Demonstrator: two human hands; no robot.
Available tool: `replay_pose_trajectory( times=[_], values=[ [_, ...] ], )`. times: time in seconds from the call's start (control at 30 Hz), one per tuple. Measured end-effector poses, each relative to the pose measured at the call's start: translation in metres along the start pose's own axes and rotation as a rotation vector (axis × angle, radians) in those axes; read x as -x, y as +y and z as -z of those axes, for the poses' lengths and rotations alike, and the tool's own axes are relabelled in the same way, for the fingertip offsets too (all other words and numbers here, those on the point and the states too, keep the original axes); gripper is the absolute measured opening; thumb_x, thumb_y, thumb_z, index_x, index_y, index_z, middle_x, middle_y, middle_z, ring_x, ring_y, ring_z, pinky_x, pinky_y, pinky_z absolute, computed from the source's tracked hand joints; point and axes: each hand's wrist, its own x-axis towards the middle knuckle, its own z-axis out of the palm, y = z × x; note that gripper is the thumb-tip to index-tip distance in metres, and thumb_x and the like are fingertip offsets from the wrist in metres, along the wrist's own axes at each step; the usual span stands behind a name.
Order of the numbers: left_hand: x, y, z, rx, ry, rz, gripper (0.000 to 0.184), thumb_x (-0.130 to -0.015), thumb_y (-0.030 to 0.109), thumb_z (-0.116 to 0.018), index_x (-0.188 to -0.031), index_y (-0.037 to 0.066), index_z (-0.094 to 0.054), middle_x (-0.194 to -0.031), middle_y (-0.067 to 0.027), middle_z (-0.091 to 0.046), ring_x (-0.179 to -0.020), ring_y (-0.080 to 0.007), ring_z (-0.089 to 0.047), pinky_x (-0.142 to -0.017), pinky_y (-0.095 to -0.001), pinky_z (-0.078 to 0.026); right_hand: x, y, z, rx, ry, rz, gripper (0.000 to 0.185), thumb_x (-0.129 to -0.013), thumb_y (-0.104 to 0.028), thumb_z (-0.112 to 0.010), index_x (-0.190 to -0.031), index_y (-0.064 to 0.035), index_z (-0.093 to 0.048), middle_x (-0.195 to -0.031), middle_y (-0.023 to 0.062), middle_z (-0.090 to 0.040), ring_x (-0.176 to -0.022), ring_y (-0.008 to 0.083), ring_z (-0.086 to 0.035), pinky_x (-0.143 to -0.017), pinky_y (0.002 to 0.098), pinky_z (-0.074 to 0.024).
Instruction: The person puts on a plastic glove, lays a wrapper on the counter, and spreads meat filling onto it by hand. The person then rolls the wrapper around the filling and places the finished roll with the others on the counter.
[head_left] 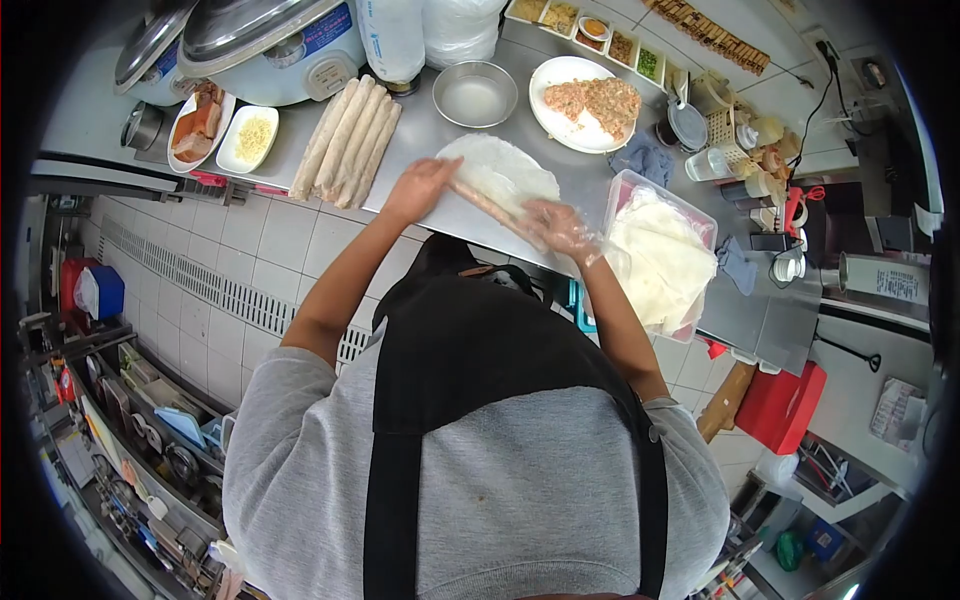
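Note:
A thin, round white wrapper (505, 165) lies on the steel counter in front of me. Along its near edge runs a long strip of pinkish meat filling (484, 204), partly covered by the wrapper. At the left end of this strip, the fingers of my left hand (425, 188) are closed on the wrapper's edge. My right hand (562, 228), in a clear plastic glove, has its fingers curled over the right end of the wrapper and filling. The undersides of both hands are hidden.
Several long finished rolls (345, 140) lie to the left. Behind the wrapper stand a metal bowl (475, 95) and a white plate (570, 75) of minced filling. A tub (612, 190) of stacked wrappers sits at right, close to my right forearm. Rice cookers (285, 60) stand back left.

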Motion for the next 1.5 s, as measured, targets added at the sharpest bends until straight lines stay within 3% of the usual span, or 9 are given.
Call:
replay_pose_trajectory(
  times=[0.1,0.33,0.5,0.57,0.73,1.0,1.07,1.33,1.5],
  values=[
    [-0.016,0.0,0.007,-0.113,0.264,0.092,0.062,-0.074,-0.004,-0.054,-0.134,0.008,-0.05,-0.115,-0.017,-0.061,-0.111,-0.0345,-0.054,-0.097,-0.0435,-0.042,-0.017,-0.027,0.01,0.08,0.213,0.184,0.037,-0.089,-0.029,-0.066,-0.118,-0.0062,-0.062,-0.112,0.0152,-0.067,-0.099,0.0231,-0.065,-0.087,0.0349,-0.0505],
    [-0.015,0.001,0.015,0.027,0.33,0.128,0.055,-0.068,-0.008,-0.053,-0.121,0.005,-0.06,-0.113,-0.0152,-0.061,-0.11,-0.0334,-0.053,-0.094,-0.0424,-0.043,-0.038,-0.022,0.004,0.04,0.381,0.129,0.033,-0.089,-0.028,-0.065,-0.113,-0.0046,-0.063,-0.104,0.0151,-0.067,-0.092,0.0239,-0.065,-0.083,0.0352,-0.0501],
    [-0.019,0.012,0.008,0.133,0.083,-0.041,0.041,-0.066,-0.005,-0.056,-0.103,0.007,-0.068,-0.112,-0.0087,-0.062,-0.112,-0.0289,-0.053,-0.096,-0.0413,-0.041,-0.035,-0.013,-0.006,-0.009,0.408,0.106,0.03,-0.087,-0.023,-0.066,-0.111,-0.0041,-0.063,-0.102,0.0164,-0.067,-0.091,0.0272,-0.065,-0.083,0.0369,-0.0498],
    [-0.022,0.018,0.001,0.112,0.019,-0.058,0.04,-0.066,-0.003,-0.058,-0.103,0.008,-0.067,-0.112,-0.0082,-0.062,-0.113,-0.0288,-0.052,-0.097,-0.0421,-0.04,-0.035,-0.011,-0.008,0.216,0.559,0.186,0.028,-0.086,-0.02,-0.066,-0.11,-0.0043,-0.063,-0.102,0.0179,-0.066,-0.092,0.0308,-0.065,-0.084,0.0383,-0.0493],
    [-0.022,0.023,-0.002,0.056,-0.084,-0.114,0.036,-0.067,0.006,-0.062,-0.103,0.011,-0.065,-0.108,-0.0062,-0.062,-0.112,-0.0275,-0.052,-0.1,-0.0439,-0.036,-0.033,-0.011,-0.008,0.111,0.502,0.117,0.028,-0.087,-0.019,-0.064,-0.112,-0.0058,-0.063,-0.106,0.0181,-0.066,-0.098,0.0319,-0.064,-0.088,0.038,-0.0481],
    [-0.042,0.015,-0.003,0.127,-0.227,0.053,0.033,-0.075,0.016,-0.066,-0.108,0.013,-0.065,-0.111,-0.0056,-0.061,-0.108,-0.0282,-0.055,-0.092,-0.044,-0.042,-0.04,0.01,-0.007,-0.049,0.539,0.022,0.029,-0.088,-0.02,-0.064,-0.113,-0.0053,-0.064,-0.108,0.0176,-0.067,-0.102,0.0311,-0.064,-0.091,0.0383,-0.0476],
    [-0.054,0.013,-0.013,0.057,-0.175,0.057,0.033,-0.076,0.017,-0.067,-0.109,0.012,-0.065,-0.111,-0.0062,-0.062,-0.107,-0.0288,-0.055,-0.091,-0.0434,-0.044,-0.034,-0.002,-0.008,0.499,0.908,0.083,0.03,-0.084,-0.022,-0.068,-0.108,-0.0042,-0.065,-0.103,0.0194,-0.067,-0.1,0.0315,-0.064,-0.089,0.0404,-0.0482],
    [-0.088,0.018,-0.016,-0.079,-0.416,0.153,0.029,-0.075,0.017,-0.072,-0.102,0.011,-0.065,-0.109,-0.0069,-0.06,-0.107,-0.0288,-0.055,-0.089,-0.0429,-0.046,-0.061,-0.001,0.002,0.431,0.532,-0.286,0.034,-0.077,-0.033,-0.073,-0.095,-0.0054,-0.062,-0.089,0.0151,-0.069,-0.085,0.0348,-0.066,-0.075,0.0438,-0.051],
    [-0.07,0.027,0.002,0.067,-0.036,-0.059,0.021,-0.075,0.019,-0.073,-0.091,0.011,-0.063,-0.097,-0.0042,-0.059,-0.104,-0.0263,-0.053,-0.087,-0.0418,-0.043,-0.068,0.007,0.024,0.478,0.631,-0.154,0.029,-0.078,-0.029,-0.072,-0.088,-0.004,-0.062,-0.076,0.0162,-0.068,-0.078,0.0353,-0.066,-0.07,0.0447,-0.0509]
  ],
)
